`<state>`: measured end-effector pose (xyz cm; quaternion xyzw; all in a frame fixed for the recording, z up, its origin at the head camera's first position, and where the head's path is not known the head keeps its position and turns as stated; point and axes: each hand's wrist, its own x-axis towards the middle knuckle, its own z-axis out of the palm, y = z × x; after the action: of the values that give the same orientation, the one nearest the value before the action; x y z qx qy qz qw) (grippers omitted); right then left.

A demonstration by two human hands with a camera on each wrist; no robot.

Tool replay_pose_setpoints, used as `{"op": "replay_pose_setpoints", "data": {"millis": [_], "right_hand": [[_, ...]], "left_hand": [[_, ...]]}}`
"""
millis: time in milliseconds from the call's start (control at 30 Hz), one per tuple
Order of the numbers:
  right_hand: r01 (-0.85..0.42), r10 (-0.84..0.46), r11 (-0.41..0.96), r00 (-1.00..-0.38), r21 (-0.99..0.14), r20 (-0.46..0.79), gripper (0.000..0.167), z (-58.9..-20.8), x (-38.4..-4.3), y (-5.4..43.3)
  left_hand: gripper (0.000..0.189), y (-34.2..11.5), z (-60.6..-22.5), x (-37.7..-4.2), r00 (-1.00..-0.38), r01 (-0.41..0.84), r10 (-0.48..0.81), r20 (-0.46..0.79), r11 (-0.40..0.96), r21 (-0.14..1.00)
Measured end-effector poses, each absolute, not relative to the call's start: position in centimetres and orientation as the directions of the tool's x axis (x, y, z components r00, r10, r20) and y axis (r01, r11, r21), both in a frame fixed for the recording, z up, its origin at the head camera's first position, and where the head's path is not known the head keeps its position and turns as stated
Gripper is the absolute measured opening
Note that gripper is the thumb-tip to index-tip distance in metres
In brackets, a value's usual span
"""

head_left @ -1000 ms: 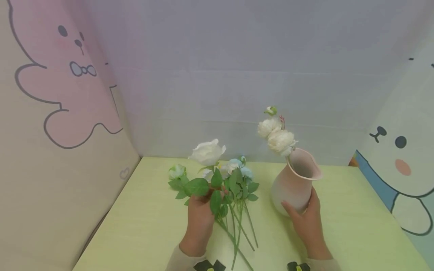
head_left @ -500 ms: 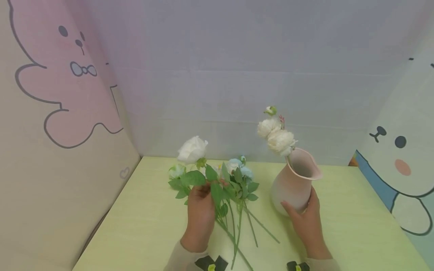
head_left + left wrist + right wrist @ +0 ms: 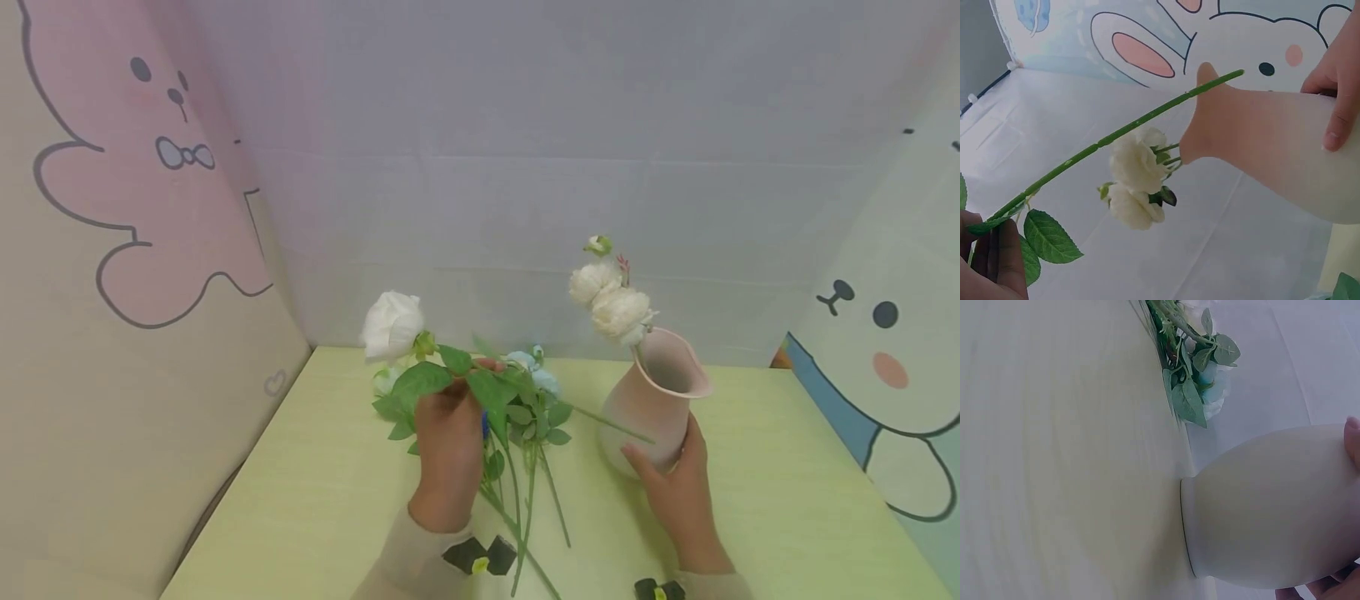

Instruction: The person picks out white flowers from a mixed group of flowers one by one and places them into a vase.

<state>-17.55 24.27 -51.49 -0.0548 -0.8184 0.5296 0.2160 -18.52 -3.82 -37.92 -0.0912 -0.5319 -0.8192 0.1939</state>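
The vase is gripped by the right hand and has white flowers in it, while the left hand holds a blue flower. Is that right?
No: the flower in the left hand is white, not blue, as the head view shows. The right hand grips the vase, which has white flowers in it.

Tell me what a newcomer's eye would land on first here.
Probably the big white flower left of centre in the head view, its stem in the left hand. Then the pink vase at right, held by the right hand, cream flowers leaning from it. A pink cartoon animal fills the upper left.
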Motion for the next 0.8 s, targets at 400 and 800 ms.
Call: {"op": "replay_pose_setpoints", "data": {"millis": [400, 800], "right_hand": [[-0.124, 0.327, 0.428, -0.902, -0.895, 0.281, 0.107, -51.3, -17.4, 24.1], [-0.094, 0.332, 0.432, -0.908, -0.897, 0.255, 0.11, -51.0, -17.3, 24.0]], "left_hand": [[0.01, -2.4, -35.6, -20.0, -0.779, 0.626, -0.351, 0.519, -0.416, 0.659], [0.007, -1.1, -34.7, -20.1, -0.757, 0.649, -0.298, 0.581, -0.448, 0.615]]}}
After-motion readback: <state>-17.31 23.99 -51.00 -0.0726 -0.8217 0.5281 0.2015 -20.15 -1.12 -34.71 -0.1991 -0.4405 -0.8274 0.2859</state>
